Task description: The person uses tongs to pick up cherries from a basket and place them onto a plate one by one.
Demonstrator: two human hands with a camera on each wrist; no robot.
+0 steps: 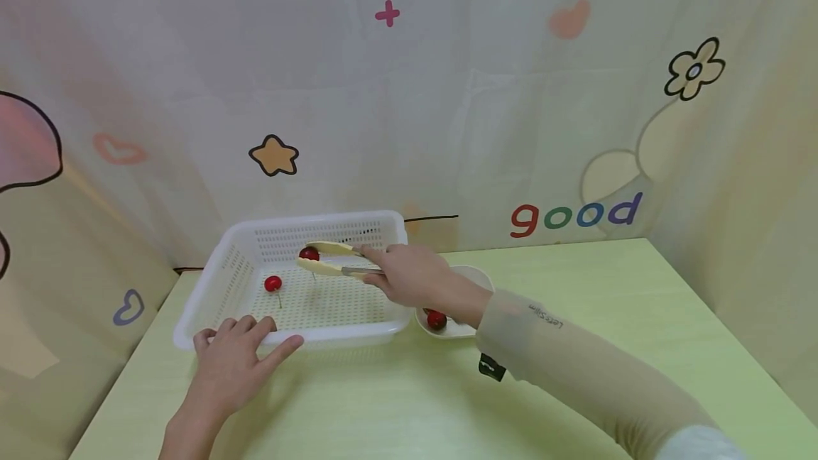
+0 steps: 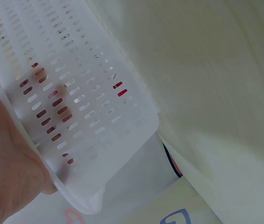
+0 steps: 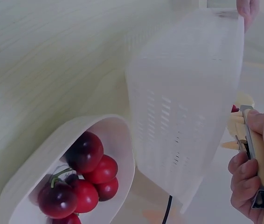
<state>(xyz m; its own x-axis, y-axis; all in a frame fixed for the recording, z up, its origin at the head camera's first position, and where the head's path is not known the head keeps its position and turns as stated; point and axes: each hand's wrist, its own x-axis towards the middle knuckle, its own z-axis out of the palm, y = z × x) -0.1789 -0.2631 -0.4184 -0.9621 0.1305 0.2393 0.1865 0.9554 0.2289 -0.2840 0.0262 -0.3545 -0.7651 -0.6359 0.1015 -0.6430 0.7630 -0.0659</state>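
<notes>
My right hand (image 1: 412, 275) grips tongs (image 1: 322, 267) with pale yellow tips and metal arms. Between the tips is a dark red cherry (image 1: 309, 254) with its stem hanging down, inside the white slotted plastic basket (image 1: 319, 218). Another red cherry (image 1: 273, 283), stem towards me, lies on the basket floor to the left. My left hand (image 1: 231, 364) holds the near rim at the left corner; in the left wrist view its fingers show through the slots. Right of the basket, partly hidden by my right forearm, a white bowl (image 3: 38, 158) holds several dark and bright red cherries (image 3: 84, 151).
The basket stands near the back of a pale green table (image 1: 358, 410), the bowl close beside its right end. Behind the table hangs a curtain (image 1: 447, 126) printed with a star, hearts, a flower and the word "good". A dark cord (image 3: 168, 209) runs behind the basket.
</notes>
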